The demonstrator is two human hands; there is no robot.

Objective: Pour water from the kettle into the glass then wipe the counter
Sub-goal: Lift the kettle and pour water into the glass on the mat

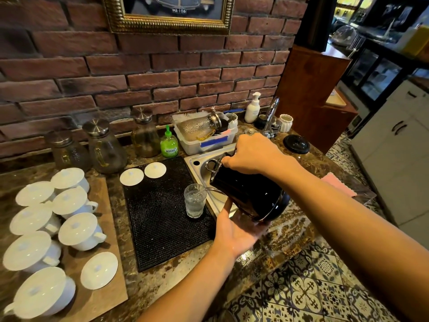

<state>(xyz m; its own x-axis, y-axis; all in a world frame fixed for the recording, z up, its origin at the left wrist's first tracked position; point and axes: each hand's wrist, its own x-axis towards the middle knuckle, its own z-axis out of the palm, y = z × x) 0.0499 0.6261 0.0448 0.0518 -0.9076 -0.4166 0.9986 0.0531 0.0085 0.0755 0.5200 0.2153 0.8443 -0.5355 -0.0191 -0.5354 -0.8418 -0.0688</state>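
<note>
A black kettle [246,194] is tilted to the left over the sink's edge, its thin spout reaching into a clear glass [195,203]. The glass stands on the right edge of a black rubber mat [160,217] and holds water. My right hand [253,154] grips the kettle's handle from above. My left hand [236,231] cups the kettle's base from below. The kettle's black lid [296,143] lies on the marble counter [290,231] at the right. A pink cloth [340,185] lies on the counter behind my right forearm.
A steel sink [197,161] with a tap [271,115] sits behind the kettle. A plastic tub of dishes [204,142], a green soap bottle [169,145] and glass jars [104,147] line the brick wall. Several white lidded cups [69,205] fill a wooden board at left.
</note>
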